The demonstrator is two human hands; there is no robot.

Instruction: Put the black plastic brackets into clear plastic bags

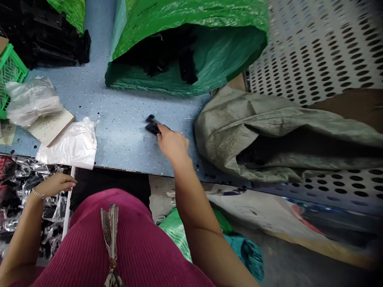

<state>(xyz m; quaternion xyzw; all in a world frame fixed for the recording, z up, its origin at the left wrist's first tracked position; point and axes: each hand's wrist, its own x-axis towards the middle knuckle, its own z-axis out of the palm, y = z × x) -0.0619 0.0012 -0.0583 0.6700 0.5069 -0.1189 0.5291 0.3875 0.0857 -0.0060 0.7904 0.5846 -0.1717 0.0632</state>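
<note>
My right hand (173,144) is closed on a small black plastic part (153,125), held over the blue speckled table. The part's exact kind is hard to make out. Beyond it lies a large green woven sack (191,20), its mouth facing me and dark parts inside. My left hand (55,184) hangs low at the left, its fingers loosely stretched out and holding nothing. It is close to the white rim (69,199) of a container of plastic-wrapped dark items (54,215). Above that hand, a stack of clear plastic bags (76,143) lies at the table's edge.
Black plastic parts (48,36) are heaped at the back left, beside a green basket (12,71). More bags (32,101) rest on a small board (54,127). A grey-green sack (287,119) lies open at the right, on perforated metal (317,52). Sacks (176,227) fill the floor below.
</note>
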